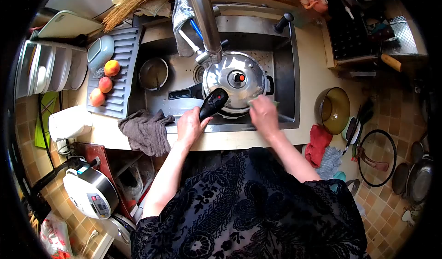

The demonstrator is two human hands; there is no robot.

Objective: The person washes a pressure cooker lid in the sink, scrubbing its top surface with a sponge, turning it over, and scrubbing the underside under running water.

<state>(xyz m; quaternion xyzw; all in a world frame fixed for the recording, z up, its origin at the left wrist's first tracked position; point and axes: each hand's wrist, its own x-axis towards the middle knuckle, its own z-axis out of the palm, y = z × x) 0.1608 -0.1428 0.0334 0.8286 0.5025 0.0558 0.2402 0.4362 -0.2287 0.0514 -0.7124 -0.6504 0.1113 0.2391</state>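
Observation:
A shiny pressure cooker (221, 81) stands in the steel sink, its lid on top with a black-and-red knob (239, 78) in the middle. One black handle (214, 103) points toward me, and my left hand (189, 127) is closed around its end. A second long black handle (185, 93) sticks out to the left. At the cooker's near right edge is my right hand (264, 116), fingers bent over a small greenish pad (276, 103). Most of the pad is hidden under the fingers. The faucet (207, 28) hangs over the cooker's far left side.
A small pan (154, 73) sits at the sink's left. Peaches (105, 84) and a pale container (101, 50) rest on the ridged drainboard (120, 70). A brown towel (147, 130) drapes over the front edge. An amber bowl (334, 110) and red cloth (317, 144) lie right.

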